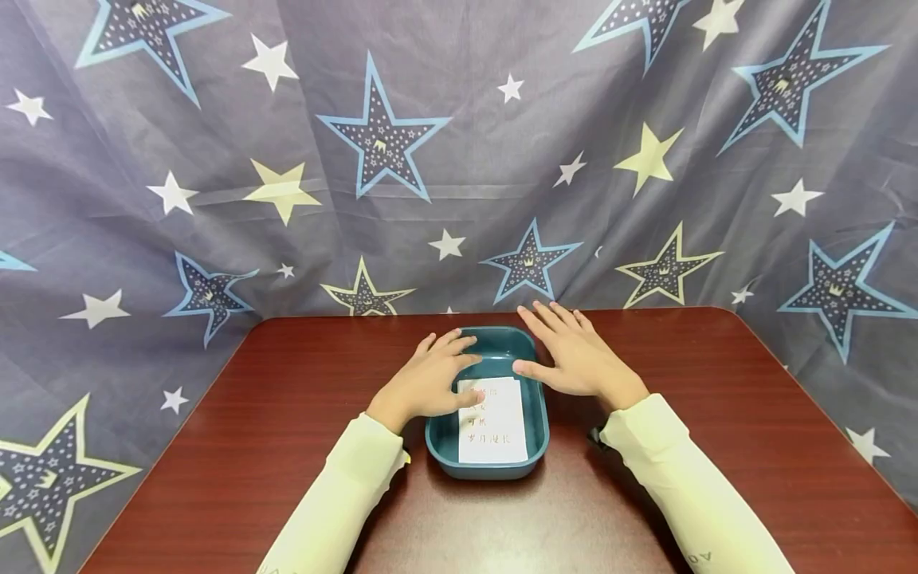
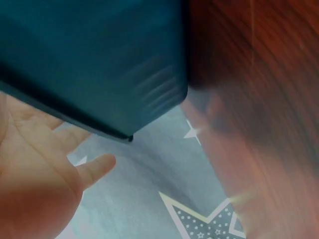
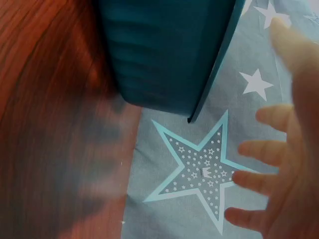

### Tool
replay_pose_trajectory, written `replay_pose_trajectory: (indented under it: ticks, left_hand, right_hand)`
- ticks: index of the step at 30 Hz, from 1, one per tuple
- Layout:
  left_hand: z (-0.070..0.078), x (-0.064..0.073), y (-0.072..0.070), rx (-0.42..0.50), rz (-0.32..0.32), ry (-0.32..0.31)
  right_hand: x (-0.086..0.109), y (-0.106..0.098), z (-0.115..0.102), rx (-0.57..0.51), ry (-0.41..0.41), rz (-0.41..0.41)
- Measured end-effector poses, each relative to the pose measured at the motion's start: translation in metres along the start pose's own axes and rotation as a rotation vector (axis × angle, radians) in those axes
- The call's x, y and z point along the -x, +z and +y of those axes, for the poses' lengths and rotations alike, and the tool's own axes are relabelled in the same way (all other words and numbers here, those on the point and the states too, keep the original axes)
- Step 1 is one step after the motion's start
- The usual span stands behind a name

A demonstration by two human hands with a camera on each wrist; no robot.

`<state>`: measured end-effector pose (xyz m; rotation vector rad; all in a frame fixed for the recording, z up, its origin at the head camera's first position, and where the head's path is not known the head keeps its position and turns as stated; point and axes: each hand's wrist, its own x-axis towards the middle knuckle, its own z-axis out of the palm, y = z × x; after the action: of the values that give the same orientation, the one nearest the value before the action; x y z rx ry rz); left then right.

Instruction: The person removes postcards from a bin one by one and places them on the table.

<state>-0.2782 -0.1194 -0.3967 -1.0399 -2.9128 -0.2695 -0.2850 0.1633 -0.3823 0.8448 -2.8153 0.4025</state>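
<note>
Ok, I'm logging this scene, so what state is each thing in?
Left hand: fingers extended, gripping nothing
Right hand: fingers extended, gripping nothing
Tray: upright, uncovered
Paper: in the tray, lettered side up
Table: bearing the tray
Star-patterned cloth: hanging, wrinkled
Sleeves: down to the wrists

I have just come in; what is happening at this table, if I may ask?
A person has the left hand over the left side of a teal tray and the right hand over its right rim, fingers spread. White paper with writing lies inside, partly hidden by the left hand. Neither hand grips anything; the tray stands on a reddish table.
</note>
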Motion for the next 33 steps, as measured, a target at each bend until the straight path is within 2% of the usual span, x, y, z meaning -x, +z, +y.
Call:
replay_pose_trajectory:
  ticks: [6, 14, 17, 20, 25, 28, 33]
  left_hand:
    - [0.003, 0.000, 0.004, -0.006, -0.018, 0.010]
    - [0.000, 0.000, 0.010, -0.016, -0.065, -0.069]
    - [-0.002, -0.001, 0.012, 0.014, -0.055, -0.083]
    - [-0.004, -0.003, 0.014, 0.069, 0.019, -0.095]
    - [-0.009, -0.007, 0.017, 0.169, 0.254, -0.174]
    - [-0.011, -0.007, 0.018, 0.212, 0.365, -0.238]
    - [-0.017, -0.006, 0.017, 0.257, 0.427, -0.306]
  right_hand:
    - [-0.002, 0.002, -0.004, -0.013, -0.003, 0.075]
    - [-0.004, 0.007, -0.008, -0.016, -0.061, 0.098]
    - [-0.005, 0.011, -0.012, -0.029, -0.086, 0.098]
    - [-0.007, 0.015, -0.016, -0.035, -0.118, 0.098]
    - [-0.008, 0.021, -0.023, -0.033, -0.166, 0.091]
    - [-0.009, 0.025, -0.026, -0.031, -0.185, 0.089]
    - [-0.011, 0.028, -0.030, -0.036, -0.220, 0.092]
